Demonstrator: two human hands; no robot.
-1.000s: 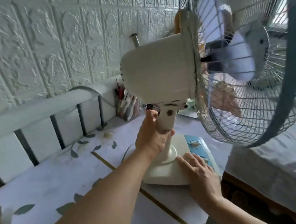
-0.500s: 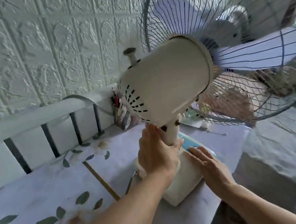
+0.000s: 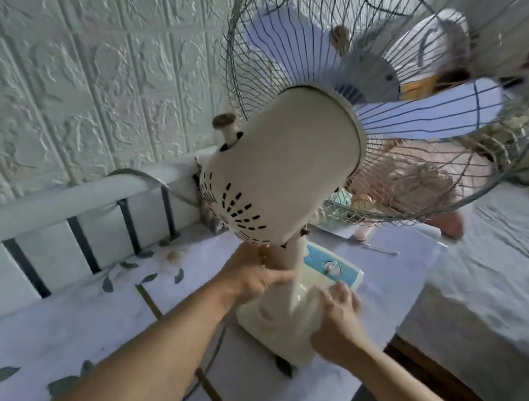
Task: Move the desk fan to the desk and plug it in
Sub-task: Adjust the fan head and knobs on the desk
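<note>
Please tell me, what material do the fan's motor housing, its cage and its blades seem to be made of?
Motor housing: probably cream plastic with a smooth, slightly glossy finish; its vent slots look moulded.
Cage: thin metal wire, grey and dull, possibly rusty low down.
Blades: likely pale bluish, translucent plastic, since light passes through them.

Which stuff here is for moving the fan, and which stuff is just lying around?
For the job:
- desk fan
- its cord
- desk
- left hand, gripping the fan's neck
- right hand, holding the fan's base

Just lying about:
- screwdriver-like tool
- bed
- bedding and clothes behind the fan grille
</note>
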